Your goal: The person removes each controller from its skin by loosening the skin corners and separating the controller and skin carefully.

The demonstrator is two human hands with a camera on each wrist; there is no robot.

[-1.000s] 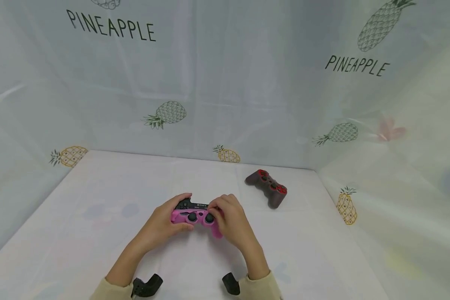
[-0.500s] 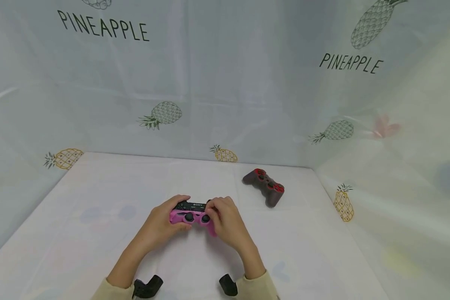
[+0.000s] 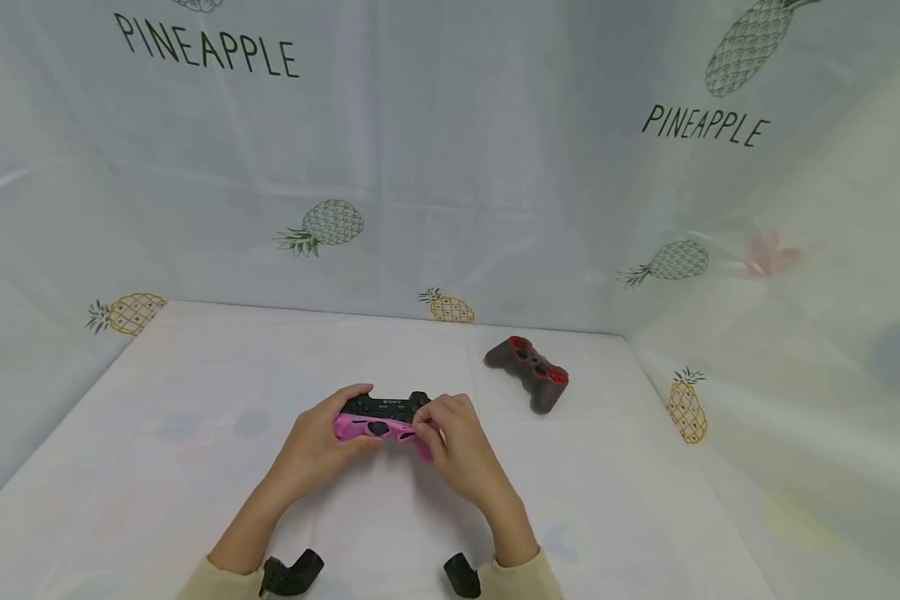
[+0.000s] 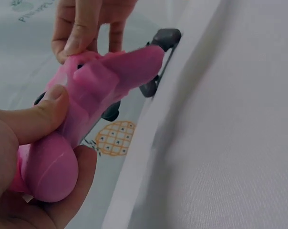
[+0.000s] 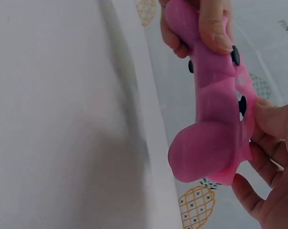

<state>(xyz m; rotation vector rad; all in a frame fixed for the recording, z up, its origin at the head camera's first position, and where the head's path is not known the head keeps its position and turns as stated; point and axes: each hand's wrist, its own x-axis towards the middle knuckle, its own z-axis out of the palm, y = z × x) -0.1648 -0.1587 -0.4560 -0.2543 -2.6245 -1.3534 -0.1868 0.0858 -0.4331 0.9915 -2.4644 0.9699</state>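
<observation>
In the head view, a black game controller (image 3: 384, 407) with SONY lettering is held above the table, partly inside a soft pink silicone cover (image 3: 350, 427). My left hand (image 3: 317, 446) grips its left end, thumb on the near side and fingers behind. With thumb and fingers, my right hand (image 3: 459, 443) pinches the cover's edge at the right end. The left wrist view shows the pink underside (image 4: 94, 88) and a rounded handle in the left palm. Seen from the right wrist, the cover (image 5: 215, 98) is stretched away near black thumbsticks (image 5: 242, 106).
A second controller (image 3: 531, 373), dark brown with red buttons, lies towards the back right of the white table (image 3: 615, 483). Pale curtains (image 3: 495, 167) printed with pineapples rise along the back and sides. Black camera mounts (image 3: 292, 575) stick out at both sleeves.
The controller has tipped, and more of its black face shows above the pink cover at the right. The right thumbstick is now out of sight in the head view. Both hands keep their hold.
</observation>
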